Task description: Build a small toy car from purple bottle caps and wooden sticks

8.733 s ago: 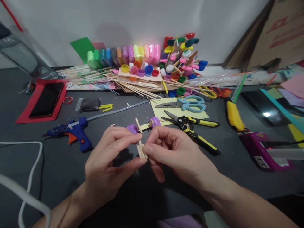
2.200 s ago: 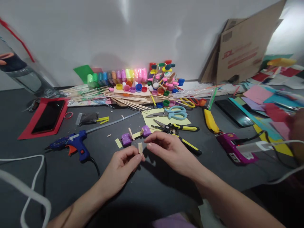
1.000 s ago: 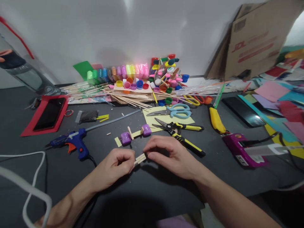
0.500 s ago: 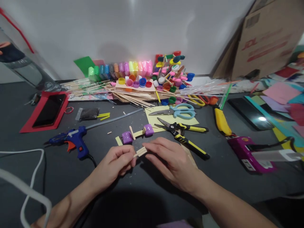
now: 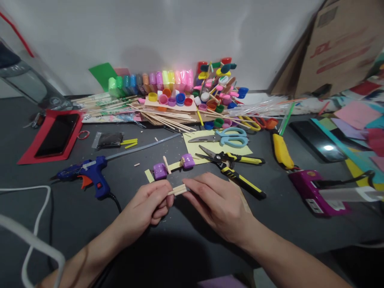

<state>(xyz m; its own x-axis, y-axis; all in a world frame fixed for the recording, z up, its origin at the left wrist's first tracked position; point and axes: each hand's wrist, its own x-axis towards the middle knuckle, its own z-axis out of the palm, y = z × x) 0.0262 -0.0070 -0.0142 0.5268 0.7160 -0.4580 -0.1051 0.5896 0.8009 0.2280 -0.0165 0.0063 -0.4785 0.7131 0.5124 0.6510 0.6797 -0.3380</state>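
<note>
A small bundle of short wooden sticks (image 5: 179, 190) lies between my two hands above the dark table. My left hand (image 5: 154, 201) is closed, its thumb and forefinger pinching the bundle's left end. On the other side, my right hand (image 5: 219, 204) has its thumb and fingertips closed on the right end. Just beyond are two purple clay pieces (image 5: 160, 171) on a pale yellow strip (image 5: 175, 166), with a short stick (image 5: 167, 164) standing between them. Pliers with yellow-black handles (image 5: 243, 183) lie past my right hand, near light blue scissors (image 5: 234, 137).
A blue glue gun (image 5: 96, 176) lies at left, near a phone (image 5: 57, 135) on red paper. Colourful clay packs (image 5: 150, 83), paint pots (image 5: 180, 98) and loose sticks (image 5: 171, 119) line the back. A yellow cutter (image 5: 282, 151) and purple power strip (image 5: 315, 194) lie right. White cable (image 5: 39, 240) crosses the left.
My right thumb and fingertips have closed in on the right end of the sticks. The bundle has turned slightly flatter. The camera view has shifted a little.
</note>
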